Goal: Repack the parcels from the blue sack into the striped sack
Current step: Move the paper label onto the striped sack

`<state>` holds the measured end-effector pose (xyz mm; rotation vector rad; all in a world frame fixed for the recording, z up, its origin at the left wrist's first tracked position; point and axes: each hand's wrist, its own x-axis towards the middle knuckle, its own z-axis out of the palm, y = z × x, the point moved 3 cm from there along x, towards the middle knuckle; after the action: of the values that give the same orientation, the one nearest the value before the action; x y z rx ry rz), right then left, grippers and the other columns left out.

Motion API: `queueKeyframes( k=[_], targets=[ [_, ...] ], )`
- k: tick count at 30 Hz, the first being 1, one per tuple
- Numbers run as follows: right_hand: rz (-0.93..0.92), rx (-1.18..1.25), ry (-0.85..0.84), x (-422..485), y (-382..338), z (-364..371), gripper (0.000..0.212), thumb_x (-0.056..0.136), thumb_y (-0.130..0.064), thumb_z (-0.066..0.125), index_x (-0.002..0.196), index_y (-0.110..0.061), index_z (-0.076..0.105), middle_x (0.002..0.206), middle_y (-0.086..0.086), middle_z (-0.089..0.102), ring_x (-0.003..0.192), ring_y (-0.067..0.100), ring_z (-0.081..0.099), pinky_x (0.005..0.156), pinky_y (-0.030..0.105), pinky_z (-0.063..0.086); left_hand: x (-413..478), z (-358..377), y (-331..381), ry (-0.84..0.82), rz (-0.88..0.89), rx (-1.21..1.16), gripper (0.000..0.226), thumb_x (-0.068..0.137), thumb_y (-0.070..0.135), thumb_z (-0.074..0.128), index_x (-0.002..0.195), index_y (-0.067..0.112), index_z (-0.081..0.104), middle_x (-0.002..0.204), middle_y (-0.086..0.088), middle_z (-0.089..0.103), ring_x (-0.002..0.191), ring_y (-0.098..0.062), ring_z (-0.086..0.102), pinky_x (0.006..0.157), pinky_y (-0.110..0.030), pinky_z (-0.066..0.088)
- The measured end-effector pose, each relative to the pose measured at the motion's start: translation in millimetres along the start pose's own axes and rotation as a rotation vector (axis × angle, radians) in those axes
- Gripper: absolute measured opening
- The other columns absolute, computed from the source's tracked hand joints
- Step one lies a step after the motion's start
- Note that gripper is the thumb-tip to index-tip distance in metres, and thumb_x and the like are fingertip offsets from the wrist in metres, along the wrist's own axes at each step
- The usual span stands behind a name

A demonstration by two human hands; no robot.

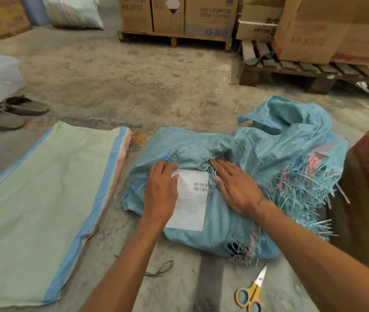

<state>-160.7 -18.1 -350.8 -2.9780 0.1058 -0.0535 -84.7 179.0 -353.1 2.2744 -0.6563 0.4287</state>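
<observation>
- My right fingers lay straight and flat on the blue sack, gripping nothing, with their tips at a frayed tear in the weave.
- My left fingers were bent over the sack at the upper left corner of a white label. I could not tell whether they pinched it or only pressed on it.
- My left hand covered the label's left edge, and my right hand rested just beside its right edge.
- The label carried two barcodes; its other print was too small to read.
- The blue sack lay crumpled and lumpy on the concrete floor straight ahead of me. Its contents were hidden by the cloth.
- Loose blue and pink threads hung from its torn right side, against a cardboard box with red print I could not read.
- The striped sack lay flat on the floor to my left, near the blue one but apart from it.
- Yellow-handled scissors lay shut near my right forearm, and a dark string lay between my arms.
- A pair of sandals sat beyond the striped sack.
- Farther off, cartons on a pallet read "KB-3033" and "MULTIPURPOSE FOAM CLEANER".
- A full sack stood to their left.
</observation>
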Motion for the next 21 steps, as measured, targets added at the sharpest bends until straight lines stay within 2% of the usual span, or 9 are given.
queueKeyframes(
  k=[2,4,5,6,8,10,12,16,21],
  targets=[
    [0.012,0.046,0.038,-2,-6,-4,0.052,0.107,-0.04,0.023,0.156,-0.024,0.017,0.158,0.008,0.032,0.141,0.025,0.038,0.121,0.039,0.028,4,-4,-3,-0.001,-0.045,-0.062,0.012,0.087,0.006,0.068,0.099,0.008,0.067,0.098,-0.003,0.063,0.094,-0.02,0.058,0.082,-0.034,0.051],
    [-0.036,0.005,0.163,-6,-17,-14,0.04,0.105,-0.032,0.04,0.142,-0.026,0.029,0.138,0.012,0.042,0.116,0.026,0.051,0.097,0.045,0.053,10,-10,-3,-0.001,-0.097,-0.091,0.007,0.085,0.008,0.073,0.089,0.012,0.068,0.087,0.002,0.065,0.083,-0.014,0.06,0.076,-0.032,0.053],
    [-0.088,-0.076,0.233,-7,-22,-16,0.041,0.1,-0.025,0.05,0.137,-0.025,0.034,0.129,0.013,0.044,0.108,0.026,0.05,0.087,0.044,0.055,13,-14,-3,0.0,-0.112,-0.092,0.007,0.083,0.009,0.075,0.085,0.013,0.069,0.083,0.003,0.066,0.078,-0.012,0.061,0.073,-0.03,0.054],
    [-0.136,-0.167,0.275,-7,-26,-17,0.048,0.093,-0.018,0.057,0.137,-0.025,0.038,0.126,0.015,0.045,0.106,0.027,0.049,0.086,0.045,0.052,15,-17,-1,0.0,-0.121,-0.09,0.006,0.082,0.009,0.076,0.082,0.013,0.071,0.078,0.004,0.068,0.073,-0.01,0.062,0.071,-0.027,0.053],
    [-0.205,-0.318,0.263,-1,-29,-17,0.068,0.086,-0.012,0.053,0.15,-0.024,0.035,0.142,0.017,0.041,0.12,0.033,0.045,0.099,0.045,0.039,16,-22,4,0.001,-0.13,-0.079,0.006,0.08,0.009,0.077,0.079,0.012,0.073,0.073,0.005,0.07,0.067,-0.008,0.063,0.068,-0.025,0.052],
    [-0.28,-0.357,0.158,7,-30,-17,0.071,0.09,-0.021,0.04,0.159,-0.021,0.021,0.163,0.011,0.025,0.144,0.033,0.031,0.114,0.044,0.024,14,-24,5,0.011,-0.126,-0.077,0.007,0.08,0.009,0.077,0.078,0.012,0.072,0.071,0.006,0.07,0.065,-0.007,0.063,0.067,-0.027,0.053],
    [-0.344,-0.269,-0.003,15,-24,-17,0.073,0.09,-0.034,0.022,0.161,-0.018,0.011,0.167,0.003,0.013,0.154,0.024,0.012,0.123,0.042,0.014,7,-26,6,0.025,-0.126,-0.073,0.008,0.08,0.007,0.077,0.078,0.011,0.071,0.07,0.006,0.07,0.064,-0.006,0.063,0.066,-0.026,0.052],
    [-0.356,-0.081,-0.163,26,-15,-18,0.085,0.083,-0.05,-0.001,0.16,-0.018,0.012,0.167,-0.003,0.009,0.154,0.011,0.003,0.125,0.034,0.009,-6,-27,11,0.02,-0.073,-0.059,0.011,0.083,0.005,0.074,0.078,0.011,0.066,0.072,0.005,0.067,0.064,-0.007,0.06,0.062,-0.024,0.048],
    [-0.314,0.047,-0.209,30,-14,-17,0.072,0.091,-0.042,0.006,0.159,-0.019,0.016,0.167,-0.005,0.008,0.153,0.007,0.003,0.125,0.027,0.003,-24,-37,29,0.079,0.102,0.068,0.01,0.089,0.001,0.064,0.085,0.008,0.06,0.086,-0.001,0.058,0.082,-0.016,0.053,0.071,-0.028,0.044]
  ],
)
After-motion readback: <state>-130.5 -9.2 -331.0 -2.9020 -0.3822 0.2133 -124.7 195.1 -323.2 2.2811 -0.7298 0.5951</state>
